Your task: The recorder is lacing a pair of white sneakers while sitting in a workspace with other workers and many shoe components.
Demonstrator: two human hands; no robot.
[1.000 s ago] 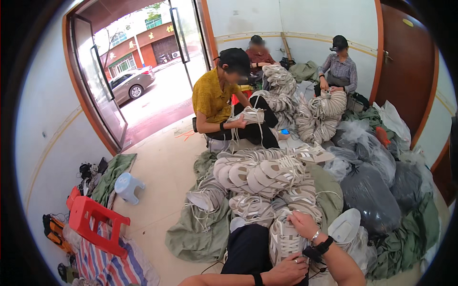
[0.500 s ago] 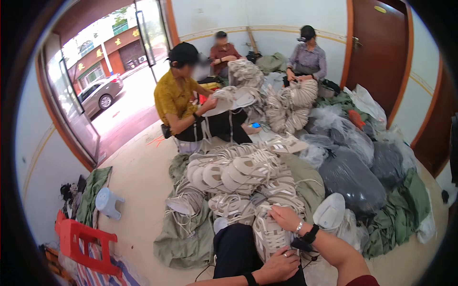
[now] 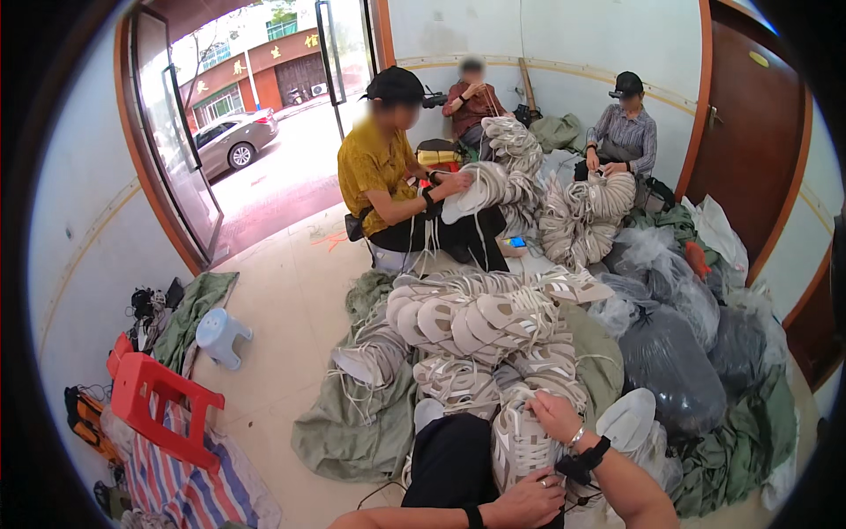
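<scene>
A beige shoe upper [image 3: 522,445] with white laces and pale side stripes lies on my lap, at the near end of the heap. My right hand [image 3: 557,416], wearing a bracelet and a dark wrist strap, has its fingers pinched together at the upper's far end by the lacing. A lace may be between them, but I cannot make it out. At the near end my left hand [image 3: 529,501], with a ring, is curled against the upper's edge. Just beyond lies a large pile of similar shoe uppers [image 3: 476,319], bundled in rows on green cloth.
A person in a yellow shirt [image 3: 379,172] handles uppers ahead; two others sit farther back. Dark plastic bags [image 3: 674,361] and green cloth [image 3: 740,441] crowd the right. Left are a red stool [image 3: 163,397], a small blue stool [image 3: 220,335] and a striped sheet [image 3: 189,476].
The whole view has swung left, so everything sits farther right. My hands keep nearly the same hold on the shoe upper. The person at the back has raised a hand toward their head.
</scene>
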